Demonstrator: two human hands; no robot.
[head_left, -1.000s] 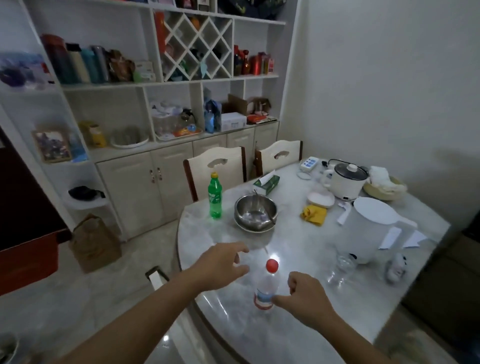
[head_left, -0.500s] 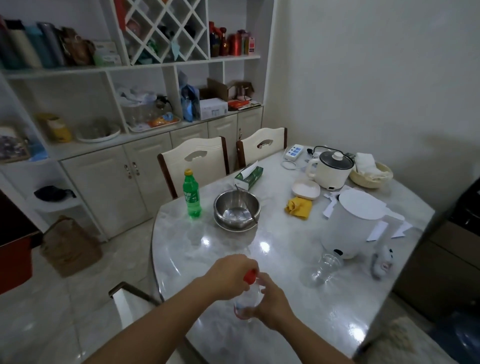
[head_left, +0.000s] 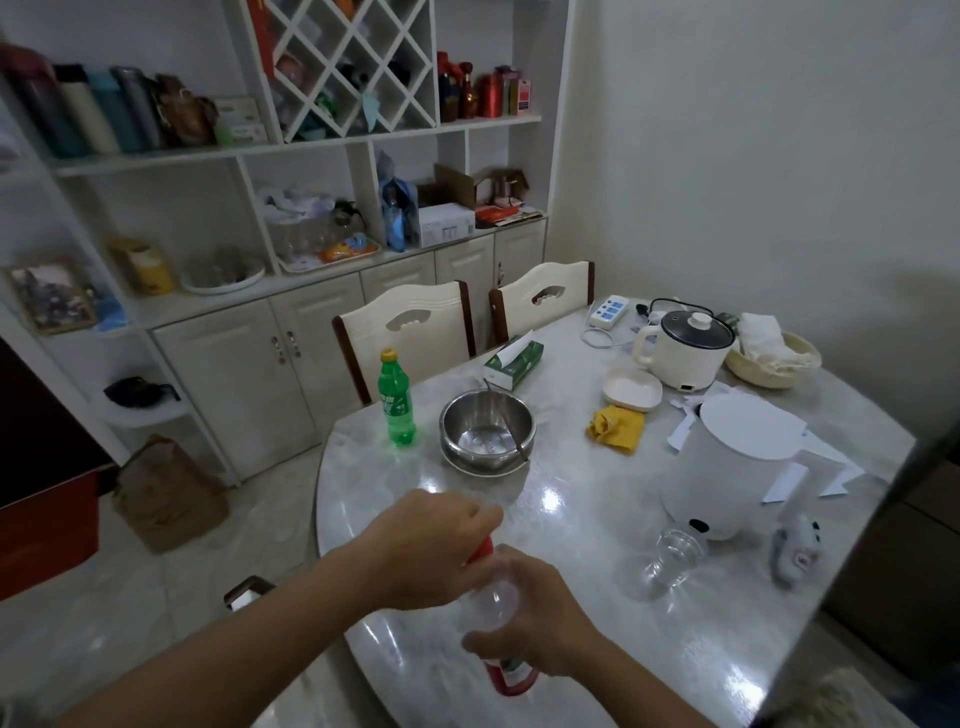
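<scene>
A clear plastic water bottle (head_left: 492, 603) with a red cap and a red label stands tilted near the front edge of the marble table (head_left: 587, 525). My right hand (head_left: 540, 623) grips its body, fingers curled round it. My left hand (head_left: 431, 545) closes over the red cap (head_left: 483, 548), which is mostly hidden under my fingers. The bottle's lower end with the red label shows below my right hand.
Behind stand a steel bowl (head_left: 487, 431) with a spoon, a green soda bottle (head_left: 396, 399), a white kettle (head_left: 727, 467), a clear glass (head_left: 670, 564), a yellow cloth (head_left: 615, 428), a tissue box (head_left: 514, 361), a small cooker (head_left: 683, 348). Two chairs (head_left: 410, 332) and a shelf wall lie beyond.
Both hands reached the bottle and took hold: the right round its body, the left over the cap. The bottle has been lifted and tilted toward me. The camera view shifted.
</scene>
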